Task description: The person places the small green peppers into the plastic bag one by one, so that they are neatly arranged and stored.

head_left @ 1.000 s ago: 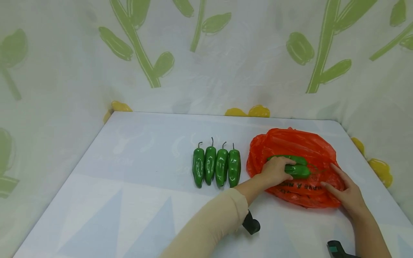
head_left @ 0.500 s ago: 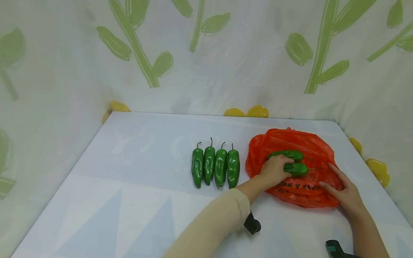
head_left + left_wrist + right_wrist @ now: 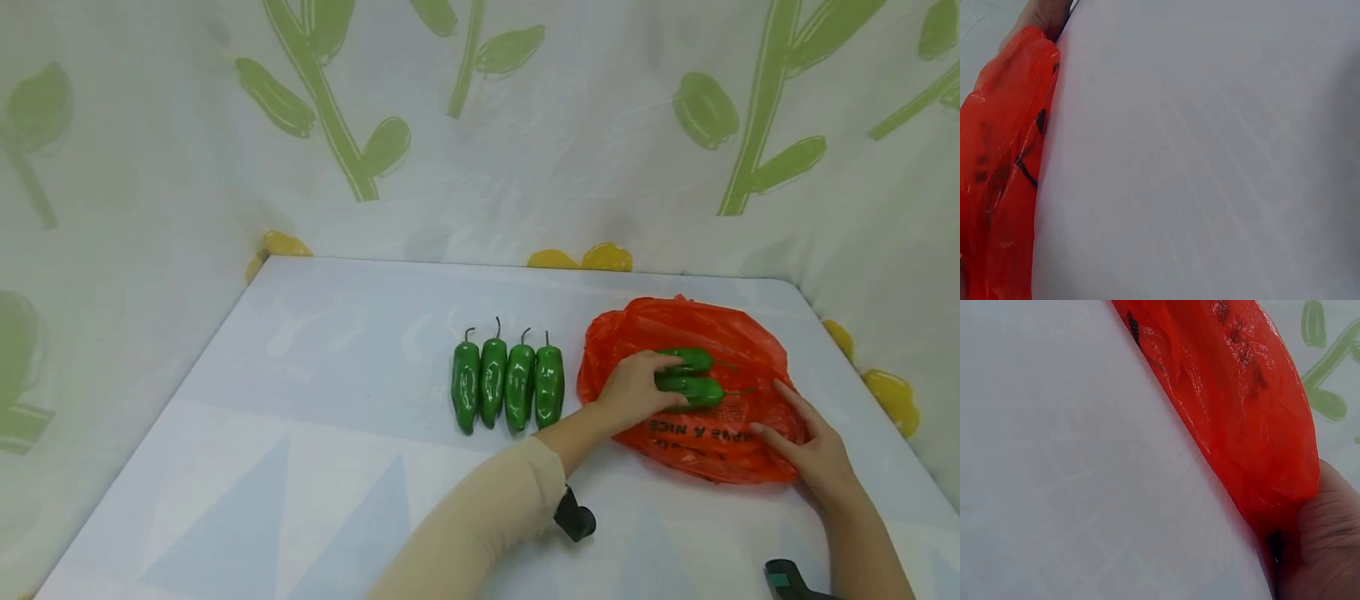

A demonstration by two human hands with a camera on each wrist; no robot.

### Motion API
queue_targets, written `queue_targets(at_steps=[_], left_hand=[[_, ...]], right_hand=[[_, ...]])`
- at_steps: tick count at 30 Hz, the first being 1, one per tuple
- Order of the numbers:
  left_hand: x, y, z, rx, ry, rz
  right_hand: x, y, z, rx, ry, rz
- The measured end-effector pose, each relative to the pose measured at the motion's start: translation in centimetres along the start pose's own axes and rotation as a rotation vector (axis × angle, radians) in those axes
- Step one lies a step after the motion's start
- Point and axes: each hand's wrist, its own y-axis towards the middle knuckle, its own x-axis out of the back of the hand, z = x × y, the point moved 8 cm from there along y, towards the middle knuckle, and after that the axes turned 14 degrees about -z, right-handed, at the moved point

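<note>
A red plastic bag (image 3: 697, 321) with black print lies on the white table's right side. Two green peppers, an upper one (image 3: 696, 359) and a lower one (image 3: 697, 391), lie side by side on it, stems pointing right. My left hand (image 3: 636, 389) grips the pair from the left, fingers over the upper pepper and thumb at the lower; it hides their left ends. At the bag's right edge rests my right hand (image 3: 819, 458), fingers and thumb spread. The right wrist view shows the bag (image 3: 1241, 419) against the right hand (image 3: 1332, 544). Peppers appear in neither wrist view.
Several green peppers (image 3: 519, 387) stand in a neat upright row left of the bag, stems away from me. Black devices (image 3: 576, 517) show near both forearms. The table (image 3: 337, 350) ends at a leaf-patterned white cloth (image 3: 562, 150) behind.
The two peppers on the bag came apart half a second ago and now lie closer together. My left hand has shifted slightly on them. The right hand stays at the bag's edge.
</note>
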Motion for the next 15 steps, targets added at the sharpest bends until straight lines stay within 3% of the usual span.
queue_targets(at_steps=[8,15], left_hand=[[2.1,-0.4,0.1,-0.016,-0.079,-0.034],[4.0,-0.8,1.0,-0.011,-0.128,-0.082]], right_hand=[[0.1,0.2,0.0,0.014,-0.005,0.008],[0.0,0.2,-0.1,0.005,-0.007,0.006]])
